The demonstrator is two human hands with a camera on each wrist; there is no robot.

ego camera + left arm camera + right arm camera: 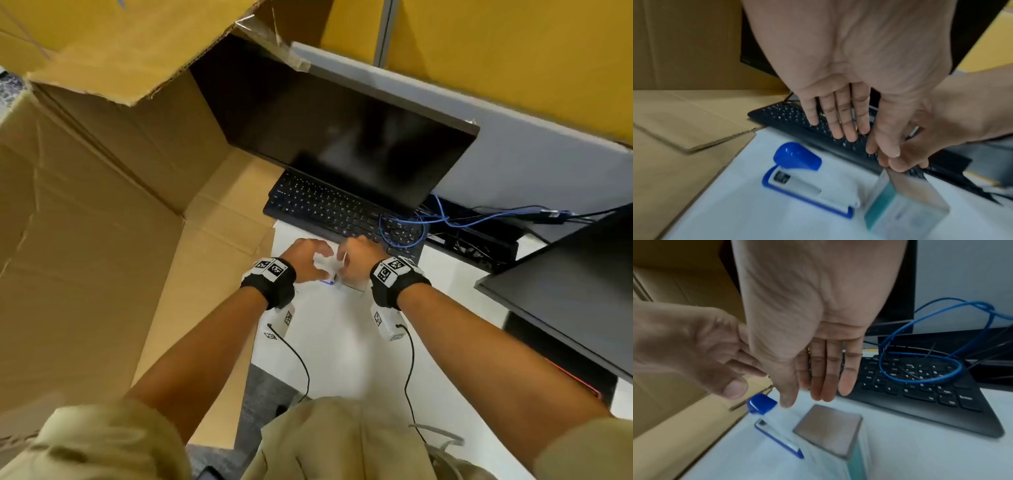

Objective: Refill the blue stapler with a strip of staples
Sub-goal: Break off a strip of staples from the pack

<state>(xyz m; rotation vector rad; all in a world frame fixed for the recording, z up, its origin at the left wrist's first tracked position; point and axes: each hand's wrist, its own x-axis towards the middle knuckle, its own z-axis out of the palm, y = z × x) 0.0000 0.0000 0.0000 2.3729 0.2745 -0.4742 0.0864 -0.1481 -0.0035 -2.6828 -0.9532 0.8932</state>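
The blue-and-white stapler (328, 283) lies on the white desk (342, 349) just in front of the keyboard. In the left wrist view the stapler (797, 178) shows a blue cap, a white body and a blue base. Right beside it stands a small teal-and-white staple box (904, 209) with a brown upper face (828, 426). My left hand (865, 142) hovers over the stapler with straight fingers and holds nothing. My right hand (807, 399) hovers just above the box, fingers straight, tips near its far edge. No staple strip shows. The wrist views are blurred.
A black keyboard (342, 212) and a dark monitor (342, 130) stand right behind the hands. A blue cable (404, 229) loops over the keyboard's right end. Large open cardboard boxes (102, 205) crowd the left. A second dark screen (565, 284) stands at the right.
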